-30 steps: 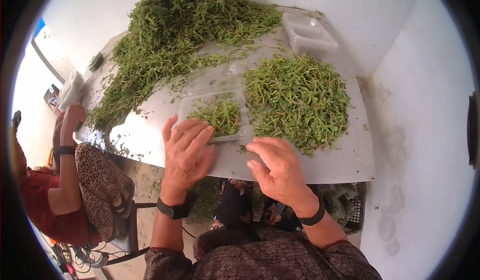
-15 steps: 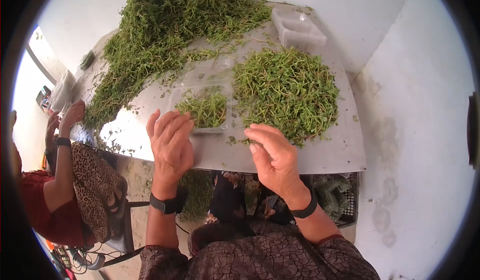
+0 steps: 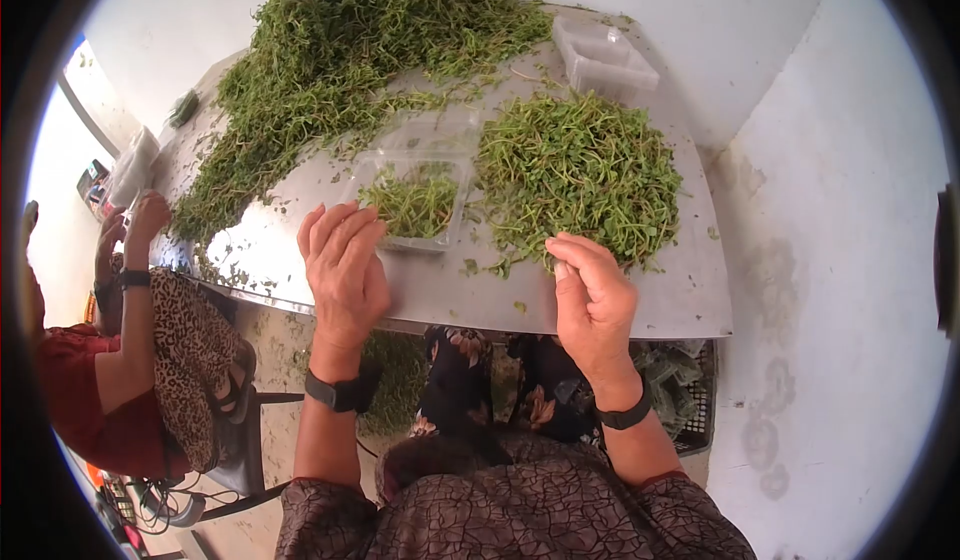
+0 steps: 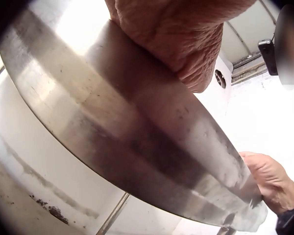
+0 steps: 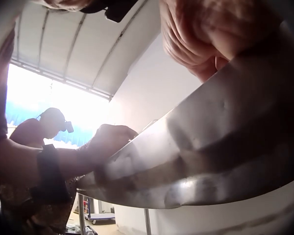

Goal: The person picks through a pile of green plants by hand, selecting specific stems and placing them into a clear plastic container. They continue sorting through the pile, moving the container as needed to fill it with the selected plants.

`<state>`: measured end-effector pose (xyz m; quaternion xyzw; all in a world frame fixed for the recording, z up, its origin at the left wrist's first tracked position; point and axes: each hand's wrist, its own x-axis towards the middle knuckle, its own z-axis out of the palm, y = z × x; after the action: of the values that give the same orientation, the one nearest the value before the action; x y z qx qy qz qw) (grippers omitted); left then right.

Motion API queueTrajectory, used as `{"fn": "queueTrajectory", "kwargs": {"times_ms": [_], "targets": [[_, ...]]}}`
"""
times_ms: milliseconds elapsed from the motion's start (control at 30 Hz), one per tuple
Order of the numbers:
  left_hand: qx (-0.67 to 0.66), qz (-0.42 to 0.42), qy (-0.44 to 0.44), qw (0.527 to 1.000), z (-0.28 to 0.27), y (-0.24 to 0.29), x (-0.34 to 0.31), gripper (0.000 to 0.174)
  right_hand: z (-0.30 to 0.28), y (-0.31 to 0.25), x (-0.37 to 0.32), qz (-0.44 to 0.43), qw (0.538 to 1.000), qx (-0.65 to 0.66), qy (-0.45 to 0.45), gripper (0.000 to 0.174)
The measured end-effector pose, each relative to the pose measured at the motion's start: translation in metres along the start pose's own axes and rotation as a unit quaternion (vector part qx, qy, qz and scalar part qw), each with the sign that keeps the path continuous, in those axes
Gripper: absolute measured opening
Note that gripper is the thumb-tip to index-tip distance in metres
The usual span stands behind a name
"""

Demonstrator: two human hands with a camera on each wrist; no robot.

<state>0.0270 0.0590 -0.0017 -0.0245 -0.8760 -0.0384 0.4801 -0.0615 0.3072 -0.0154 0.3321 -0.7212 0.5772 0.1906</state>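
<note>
My left hand (image 3: 345, 275), its fingers lightly bent, hovers at the near left corner of a clear plastic tray (image 3: 457, 222). Part of the tray is filled with cut green stems and leaves (image 3: 415, 203), and its clear lid (image 3: 425, 138) lies folded back behind. To the right is a heaped pile of the same greens (image 3: 580, 175). At that pile's front edge my right hand (image 3: 597, 305) has its thumb and forefinger close together, with nothing visible between them. Both wrist views show mostly the table's metal edge (image 4: 137, 132) below the hands.
A larger heap of greens (image 3: 350, 50) covers the back left of the metal table (image 3: 650, 305). Stacked clear trays (image 3: 605, 60) stand at the back right by the wall. Another person (image 3: 120, 380) sits at the left. Under the table is a black crate (image 3: 705, 400).
My left hand has drawn back from over the tray's front edge to its left corner. My right hand has moved right, from before the tray to the front of the smaller pile.
</note>
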Motion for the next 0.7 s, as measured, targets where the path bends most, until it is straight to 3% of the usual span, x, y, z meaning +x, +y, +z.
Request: {"fn": "queueTrajectory", "kwargs": {"times_ms": [500,667,700], "targets": [[-0.036,-0.018,-0.016,0.999,-0.001,0.000,0.002,0.036,0.003,0.000,-0.002,-0.027,0.999,-0.033,0.021,0.017],[-0.051,-0.073,-0.011,0.996,0.003,-0.002,-0.006,0.042,-0.005,0.003,0.005,-0.047,0.998,-0.039,0.011,0.018],[-0.055,-0.075,-0.008,0.996,0.003,-0.003,-0.007,0.042,-0.011,-0.001,0.008,-0.071,0.993,-0.088,0.025,0.018]]}}
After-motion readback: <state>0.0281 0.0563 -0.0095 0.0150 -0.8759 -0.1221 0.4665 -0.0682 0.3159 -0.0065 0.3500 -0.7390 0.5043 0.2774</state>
